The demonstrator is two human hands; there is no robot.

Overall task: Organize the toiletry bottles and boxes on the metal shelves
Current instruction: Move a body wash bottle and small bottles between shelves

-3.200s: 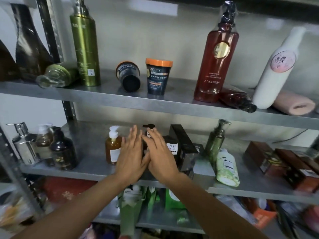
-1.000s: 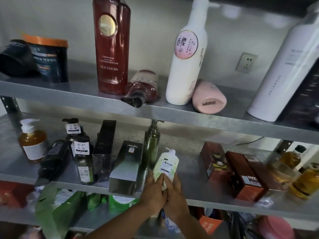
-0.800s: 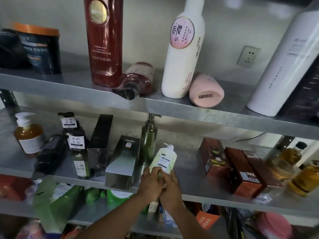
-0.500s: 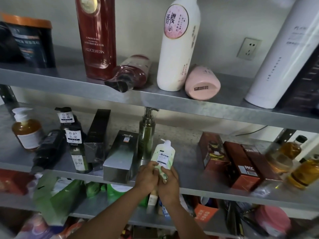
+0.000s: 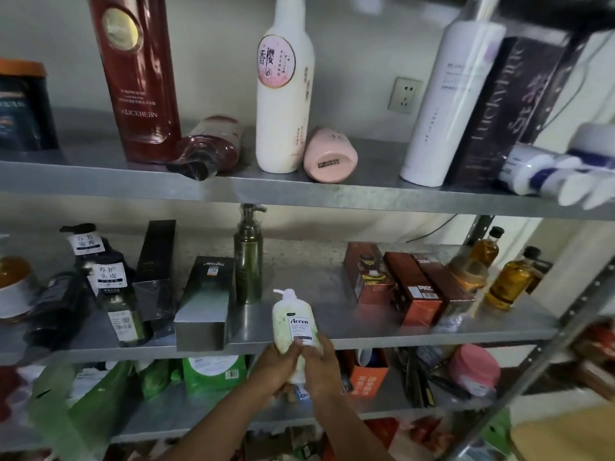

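A small pale-green pump bottle (image 5: 294, 319) labelled Accen stands upright at the front edge of the middle metal shelf (image 5: 432, 339). My left hand (image 5: 278, 366) and my right hand (image 5: 321, 366) grip its lower half from either side, just below the shelf edge. To its left stand an olive pump bottle (image 5: 248, 257) and a grey box (image 5: 204, 304) lying lengthwise. Right of it are three red-brown boxes (image 5: 409, 287).
Dark bottles (image 5: 109, 281) and a black box (image 5: 154, 261) crowd the middle shelf's left. Amber bottles (image 5: 509, 281) sit at its right end. The top shelf holds a red bottle (image 5: 136, 74), a white bottle (image 5: 284, 91), a pink bottle lying down (image 5: 329, 156). Green packs (image 5: 213, 372) fill the lower shelf.
My view has shifted right along the shelves. Both hands left the dark bottles, took the pale-green bottle and brought it from leaning to upright at the shelf's front edge.
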